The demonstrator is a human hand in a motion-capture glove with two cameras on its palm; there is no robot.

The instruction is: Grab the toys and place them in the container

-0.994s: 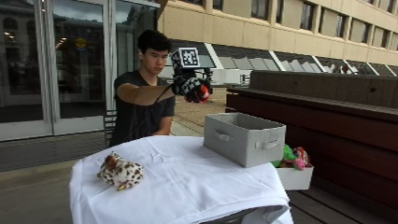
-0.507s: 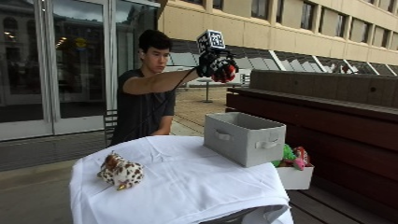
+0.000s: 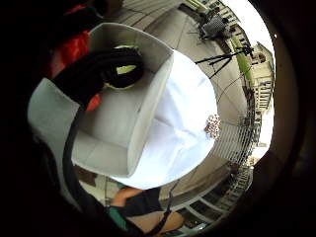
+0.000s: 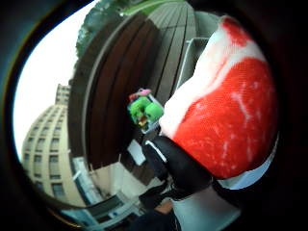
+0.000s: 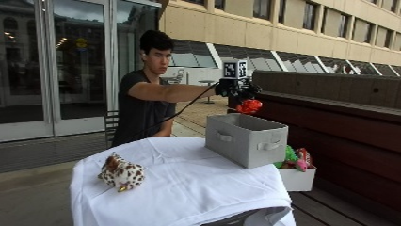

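Outside view: right hand [image 5: 233, 87] now lower than a second ago, over the bin [image 5: 245, 139].
Grasp: fingers curled round red toy [image 5: 249, 106].
Remaining: spotted toy [image 5: 121, 173] on table [image 5: 188, 188].

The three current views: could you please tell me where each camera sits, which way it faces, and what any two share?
Outside view: beside the table, facing the person; the gloved right hand is over the grey container, the red toy just below it.
Little-finger palm view: on the palm, looking down into the container; black glove straps show.
Thumb palm view: on the palm, filled by the red toy; a black finger shows.
Shared: the spotted plush on the white tablecloth appears in the outside and little-finger views.
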